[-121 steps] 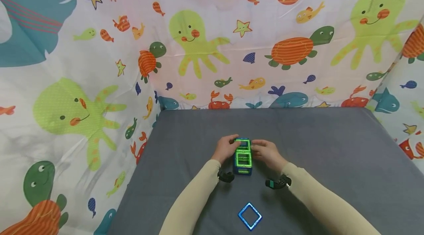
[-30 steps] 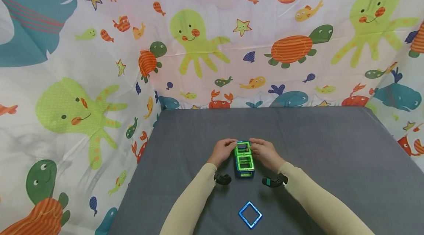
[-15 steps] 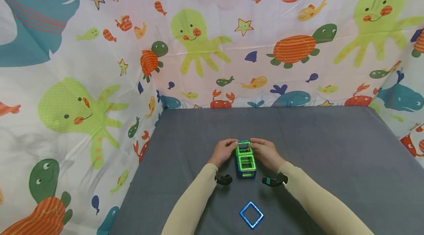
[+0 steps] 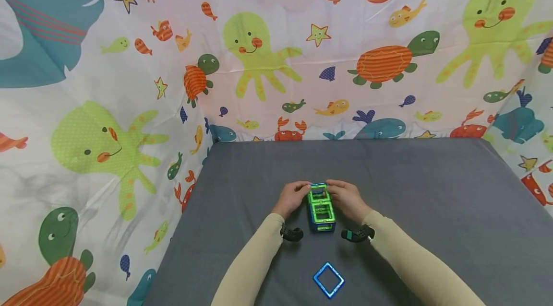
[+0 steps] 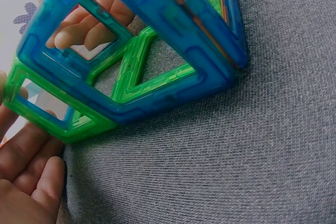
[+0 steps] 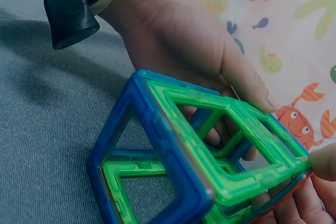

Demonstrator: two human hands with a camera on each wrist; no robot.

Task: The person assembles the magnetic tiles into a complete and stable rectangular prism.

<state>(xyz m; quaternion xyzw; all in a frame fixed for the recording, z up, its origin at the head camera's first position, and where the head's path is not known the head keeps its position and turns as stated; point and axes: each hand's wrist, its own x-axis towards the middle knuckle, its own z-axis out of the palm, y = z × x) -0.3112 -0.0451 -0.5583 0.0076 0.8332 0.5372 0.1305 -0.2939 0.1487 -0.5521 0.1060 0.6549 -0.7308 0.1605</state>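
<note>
A long hollow block of see-through magnetic tiles (image 4: 321, 202) lies on the grey cloth, with green square frames on top and blue frames at its sides and near end. My left hand (image 4: 290, 200) holds its far left corner; in the left wrist view the fingers (image 5: 31, 150) are at a green frame. Opposite, my right hand (image 4: 347, 202) grips the far right side. In the right wrist view its thumb (image 6: 247, 85) lies along the green top, and its other fingers are partly hidden behind the frames.
One loose blue square tile (image 4: 321, 288) lies turned like a diamond on the grey cloth (image 4: 242, 181), nearer to me than the block. A white curtain (image 4: 268, 119) printed with sea animals rises behind and at both sides.
Four seconds ago my left thumb reached over the far top square; now it sits at the left edge. The tile block has shifted slightly nearer. Over the last half second, almost nothing moves.
</note>
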